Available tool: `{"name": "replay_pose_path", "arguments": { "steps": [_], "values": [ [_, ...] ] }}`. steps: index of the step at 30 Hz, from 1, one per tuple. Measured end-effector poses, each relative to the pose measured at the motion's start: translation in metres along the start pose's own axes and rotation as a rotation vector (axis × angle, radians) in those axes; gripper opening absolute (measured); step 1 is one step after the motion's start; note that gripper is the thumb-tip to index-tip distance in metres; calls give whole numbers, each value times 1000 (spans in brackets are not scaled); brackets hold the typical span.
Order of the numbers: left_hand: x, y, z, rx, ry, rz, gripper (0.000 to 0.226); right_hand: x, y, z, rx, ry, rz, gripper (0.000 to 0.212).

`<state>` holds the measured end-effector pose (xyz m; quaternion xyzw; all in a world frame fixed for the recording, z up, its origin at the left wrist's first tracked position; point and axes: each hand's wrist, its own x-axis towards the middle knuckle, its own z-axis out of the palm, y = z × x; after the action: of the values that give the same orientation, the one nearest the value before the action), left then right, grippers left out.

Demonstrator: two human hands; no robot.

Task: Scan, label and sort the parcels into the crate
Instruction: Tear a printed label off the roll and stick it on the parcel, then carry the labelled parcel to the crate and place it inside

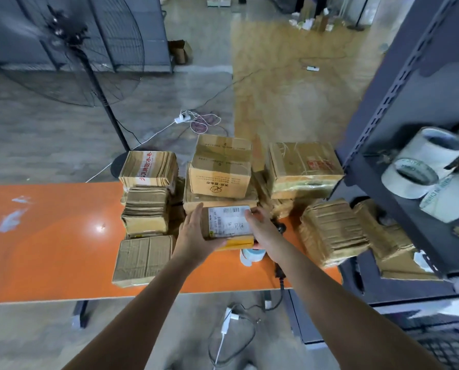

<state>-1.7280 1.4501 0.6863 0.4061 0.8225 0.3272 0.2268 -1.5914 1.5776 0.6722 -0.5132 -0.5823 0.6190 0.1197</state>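
A small brown parcel (227,222) with a white barcode label on top is held above the orange table (49,236), in front of a pile of cardboard parcels. My left hand (196,233) grips its left side and underside. My right hand (260,225) holds its right edge, fingers on the label's corner. A yellow item (239,243) shows just under the parcel. A roll of white labels (251,256) lies on the table below my right wrist. A dark crate (447,348) sits low at the right, only partly in view.
Taped boxes (221,166) stack at the table's back, more at the right (332,232) and a flat one at the left (142,259). A grey metal shelf (399,108) with tape rolls (420,166) stands at the right. A floor fan (70,49) and cables (231,329) are on the floor.
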Motion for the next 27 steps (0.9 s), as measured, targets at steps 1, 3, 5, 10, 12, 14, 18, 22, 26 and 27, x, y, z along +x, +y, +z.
{"name": "replay_pose_path", "arguments": {
  "steps": [1,3,5,10,12,14,18,22,26,27],
  "values": [
    [-1,1,-2,-14,-8,28,111,-6,0,-1,7,13,-16,45],
    [-4,4,-8,-46,-26,85,107,-18,2,-3,24,34,-46,47],
    [-7,5,-15,-70,-54,118,106,-32,2,-3,40,73,-63,45],
    [-15,-3,-26,-77,-187,137,104,-69,10,-1,68,283,-66,46],
    [-21,-8,-26,-103,-241,142,95,-91,18,3,68,366,-51,43],
    [-31,-12,-19,-124,-290,164,86,-116,30,8,39,445,-40,45],
    [-68,-16,4,-130,-417,269,76,-174,67,14,-30,622,50,46],
    [-118,-10,32,-159,-570,292,65,-243,108,9,13,738,145,50],
    [-174,12,62,-172,-693,388,61,-311,144,2,69,847,194,52],
    [-188,19,68,-159,-712,422,61,-326,154,0,77,869,207,52]
  ]
}}
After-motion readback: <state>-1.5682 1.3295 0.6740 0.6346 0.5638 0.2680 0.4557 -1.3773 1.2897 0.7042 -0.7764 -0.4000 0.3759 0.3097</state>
